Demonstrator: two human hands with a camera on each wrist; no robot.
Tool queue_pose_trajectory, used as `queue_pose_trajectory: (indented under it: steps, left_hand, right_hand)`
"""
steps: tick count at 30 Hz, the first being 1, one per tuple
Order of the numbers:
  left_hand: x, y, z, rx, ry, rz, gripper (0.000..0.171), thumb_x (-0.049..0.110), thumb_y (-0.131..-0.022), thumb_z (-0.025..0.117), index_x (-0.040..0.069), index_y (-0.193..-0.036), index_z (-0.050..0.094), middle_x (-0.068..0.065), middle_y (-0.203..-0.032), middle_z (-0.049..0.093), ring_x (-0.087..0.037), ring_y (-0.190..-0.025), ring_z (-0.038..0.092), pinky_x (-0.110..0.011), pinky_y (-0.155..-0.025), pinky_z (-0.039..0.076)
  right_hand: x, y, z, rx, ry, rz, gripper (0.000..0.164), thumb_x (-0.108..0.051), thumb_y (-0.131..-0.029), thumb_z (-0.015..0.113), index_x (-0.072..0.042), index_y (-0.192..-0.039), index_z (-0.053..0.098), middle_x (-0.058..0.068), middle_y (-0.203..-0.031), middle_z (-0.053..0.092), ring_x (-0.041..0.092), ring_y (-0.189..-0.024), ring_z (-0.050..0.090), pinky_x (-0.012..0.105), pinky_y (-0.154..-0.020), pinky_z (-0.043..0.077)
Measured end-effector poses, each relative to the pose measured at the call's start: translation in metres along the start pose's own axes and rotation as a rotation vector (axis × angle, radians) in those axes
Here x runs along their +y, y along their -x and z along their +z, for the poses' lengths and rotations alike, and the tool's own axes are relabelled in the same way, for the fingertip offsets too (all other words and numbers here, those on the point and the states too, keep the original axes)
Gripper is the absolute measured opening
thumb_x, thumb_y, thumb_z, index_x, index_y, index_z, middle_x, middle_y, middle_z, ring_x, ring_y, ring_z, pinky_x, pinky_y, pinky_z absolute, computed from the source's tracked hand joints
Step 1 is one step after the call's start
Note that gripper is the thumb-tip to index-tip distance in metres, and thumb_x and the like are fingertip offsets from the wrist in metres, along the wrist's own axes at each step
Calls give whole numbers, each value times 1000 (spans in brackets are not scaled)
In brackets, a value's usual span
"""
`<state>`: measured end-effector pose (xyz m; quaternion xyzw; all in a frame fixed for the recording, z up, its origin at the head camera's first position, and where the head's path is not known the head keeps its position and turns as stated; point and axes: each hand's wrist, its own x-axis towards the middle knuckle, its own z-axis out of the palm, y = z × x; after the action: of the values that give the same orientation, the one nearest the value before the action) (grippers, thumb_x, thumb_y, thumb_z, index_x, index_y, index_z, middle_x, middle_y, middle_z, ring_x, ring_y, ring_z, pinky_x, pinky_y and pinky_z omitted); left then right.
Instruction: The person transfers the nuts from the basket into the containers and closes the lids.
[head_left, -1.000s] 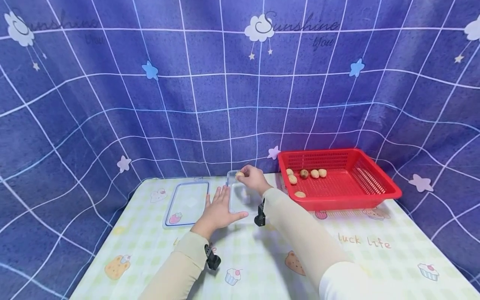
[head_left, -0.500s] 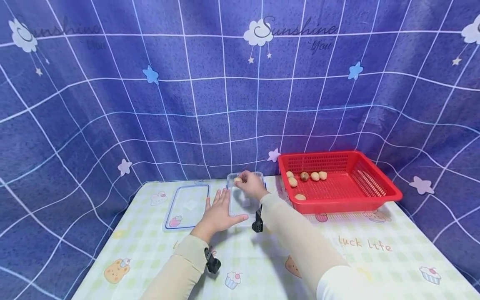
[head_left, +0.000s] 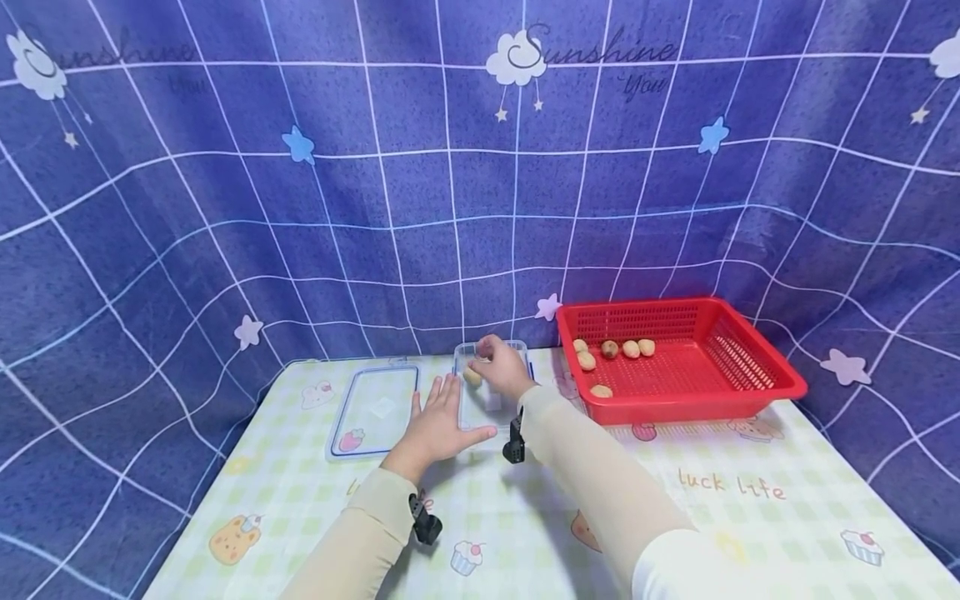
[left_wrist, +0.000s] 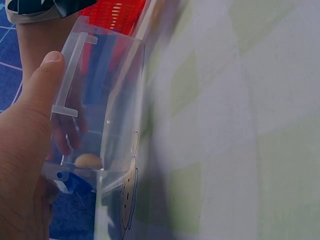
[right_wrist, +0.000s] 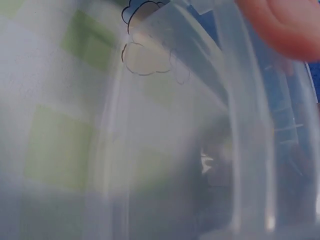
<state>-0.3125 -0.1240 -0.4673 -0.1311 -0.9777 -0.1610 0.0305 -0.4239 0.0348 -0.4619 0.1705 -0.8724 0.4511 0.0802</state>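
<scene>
A clear plastic food container [head_left: 474,410] stands near the table's back edge. My left hand [head_left: 433,425] rests along its left side and near corner, fingers spread and straight; the left wrist view shows its thumb [left_wrist: 46,75] at the rim. Reaching over the container, my right hand [head_left: 504,368] has its fingertips just above a small tan potato [head_left: 472,377]. Seen through the clear wall in the left wrist view, that potato [left_wrist: 88,160] lies at the container's left end, below the right fingers. The right wrist view holds mostly the container's wall [right_wrist: 250,150] and one fingertip [right_wrist: 287,25].
A red perforated basket [head_left: 690,410] stands at the right with several small potatoes [head_left: 631,349] along its left side, one darker than the others. Left of the container lies its clear lid [head_left: 375,410] with a blue seal. A blue patterned curtain [head_left: 480,208] hangs behind the table [head_left: 300,517].
My right hand has lowered the potato from above the container's rim to inside its left end, and the fingers have come off it. The left hand has stayed in place.
</scene>
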Motion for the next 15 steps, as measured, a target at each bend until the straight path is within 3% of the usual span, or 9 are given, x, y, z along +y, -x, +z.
queue_pose_trajectory:
  steps: [6,15]
  left_hand:
    - [2,1,-1,-8,-2,-1,121,81,-82,57,-1,-161,15,-17,-168,13,-34,-155,5,-66,-119,-1]
    - [3,1,-2,-3,6,-6,119,77,-83,61,-1,-161,16,-18,-167,13,-34,-155,3,-65,-119,-3]
  right_hand:
    - [-6,-1,-12,15,-17,-18,40,-19,-91,75,-2,-123,60,18,-117,72,32,-111,67,44,-99,51]
    - [-27,-5,-47,59,17,13,40,-21,-92,73,-2,-124,60,13,-110,73,28,-105,68,41,-93,53]
